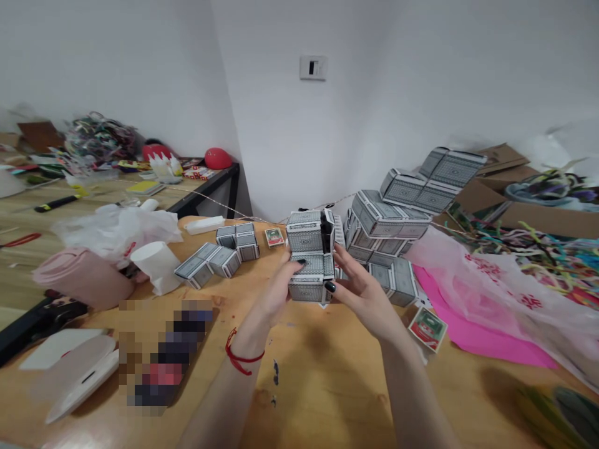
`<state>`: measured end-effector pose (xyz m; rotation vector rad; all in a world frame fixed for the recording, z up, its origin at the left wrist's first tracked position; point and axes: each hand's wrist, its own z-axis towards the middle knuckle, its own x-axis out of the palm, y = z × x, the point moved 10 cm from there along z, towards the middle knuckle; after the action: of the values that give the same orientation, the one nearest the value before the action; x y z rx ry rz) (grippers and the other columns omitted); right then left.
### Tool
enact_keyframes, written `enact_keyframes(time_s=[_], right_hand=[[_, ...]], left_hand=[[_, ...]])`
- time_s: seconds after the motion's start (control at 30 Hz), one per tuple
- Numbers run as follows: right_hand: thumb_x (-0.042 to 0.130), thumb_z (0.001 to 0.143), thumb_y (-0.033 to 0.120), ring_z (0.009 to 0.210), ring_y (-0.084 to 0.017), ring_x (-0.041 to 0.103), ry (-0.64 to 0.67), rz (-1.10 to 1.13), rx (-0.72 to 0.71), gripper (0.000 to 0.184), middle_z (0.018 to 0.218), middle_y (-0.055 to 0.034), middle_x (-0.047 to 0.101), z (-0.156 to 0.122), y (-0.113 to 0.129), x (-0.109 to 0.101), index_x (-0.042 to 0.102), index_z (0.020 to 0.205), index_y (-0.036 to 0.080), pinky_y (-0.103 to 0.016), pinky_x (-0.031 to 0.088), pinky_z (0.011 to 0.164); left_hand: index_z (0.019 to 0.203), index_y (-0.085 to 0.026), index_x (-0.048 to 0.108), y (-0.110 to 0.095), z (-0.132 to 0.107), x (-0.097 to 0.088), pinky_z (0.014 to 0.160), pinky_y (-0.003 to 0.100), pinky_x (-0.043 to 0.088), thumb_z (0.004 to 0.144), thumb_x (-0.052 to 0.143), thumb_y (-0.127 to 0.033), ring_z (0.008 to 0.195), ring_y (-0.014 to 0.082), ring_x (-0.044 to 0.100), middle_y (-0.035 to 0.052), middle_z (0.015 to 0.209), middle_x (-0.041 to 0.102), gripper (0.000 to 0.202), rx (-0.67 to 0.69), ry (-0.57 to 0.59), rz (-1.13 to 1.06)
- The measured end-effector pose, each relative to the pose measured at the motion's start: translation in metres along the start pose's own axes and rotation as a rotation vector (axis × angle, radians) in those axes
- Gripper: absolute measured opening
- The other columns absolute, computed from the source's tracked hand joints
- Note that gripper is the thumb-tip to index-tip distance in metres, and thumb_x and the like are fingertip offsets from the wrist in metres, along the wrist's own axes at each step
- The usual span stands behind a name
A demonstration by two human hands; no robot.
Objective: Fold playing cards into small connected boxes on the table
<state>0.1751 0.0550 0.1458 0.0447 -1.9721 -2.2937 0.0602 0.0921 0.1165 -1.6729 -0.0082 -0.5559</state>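
Between my two hands is a stepped block of folded playing cards [307,265], patterned in grey and white, held above the wooden table. My left hand [279,284] grips its left side, with the thumb lying on top. On the right side, my right hand [362,290] presses its fingers and thumb against the block. A black part [327,231] shows near the block's upper right. To the right stands a taller stack of similar card cubes [390,215]. Smaller joined card cubes [210,262] lie to the left.
A card box [428,328] sits by my right forearm, beside a pink sheet [496,343]. Farther back is another small card box [274,237]. At left are a pink roll [82,277], a white roll [156,267] and a blurred-out object [173,355]. Cardboard boxes [538,212] hold colourful strips.
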Motion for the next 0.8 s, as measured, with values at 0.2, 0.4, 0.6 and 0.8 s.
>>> enact_keyframes(time_s=[0.2,0.4,0.6,0.8], right_hand=[[0.058,0.075,0.035,0.082,-0.019,0.064,-0.104,-0.115,-0.007,0.053,0.141,-0.0023,0.035,-0.002,-0.003,-0.002,0.046,0.127,0.032,-0.03,0.059,0.056],[0.053,0.078,0.034,0.087,-0.019,0.063,-0.055,-0.247,-0.053,0.046,0.142,-0.0009,0.032,-0.004,0.0,0.003,0.049,0.124,0.031,-0.03,0.06,0.059],[0.046,0.083,0.028,0.095,-0.018,0.06,0.025,-0.281,-0.112,0.047,0.145,0.0019,0.026,-0.004,0.001,0.01,0.042,0.129,0.034,-0.03,0.06,0.067],[0.046,0.082,0.02,0.075,-0.012,0.062,0.035,-0.352,-0.171,0.051,0.142,-0.0023,0.031,-0.005,0.004,0.015,0.039,0.131,0.035,-0.026,0.057,0.063]], left_hand=[[0.124,-0.033,0.045,-0.004,0.0,-0.003,0.068,0.024,0.046,0.078,0.047,-0.028,0.096,0.0171,0.056,-0.0042,0.115,0.059,0.046,0.027,-0.017,0.05],[0.123,-0.033,0.045,-0.007,-0.001,-0.006,0.067,0.022,0.045,0.078,0.046,-0.027,0.095,0.0159,0.056,-0.0046,0.113,0.06,0.045,0.02,-0.035,0.052],[0.123,-0.032,0.045,-0.007,0.0,-0.011,0.066,0.021,0.045,0.077,0.048,-0.029,0.093,0.0152,0.056,-0.0036,0.112,0.06,0.046,0.01,-0.055,0.042],[0.117,-0.027,0.051,-0.01,0.002,-0.017,0.069,0.023,0.046,0.074,0.052,-0.029,0.088,0.015,0.058,-0.0031,0.103,0.063,0.043,0.04,-0.093,-0.03]])
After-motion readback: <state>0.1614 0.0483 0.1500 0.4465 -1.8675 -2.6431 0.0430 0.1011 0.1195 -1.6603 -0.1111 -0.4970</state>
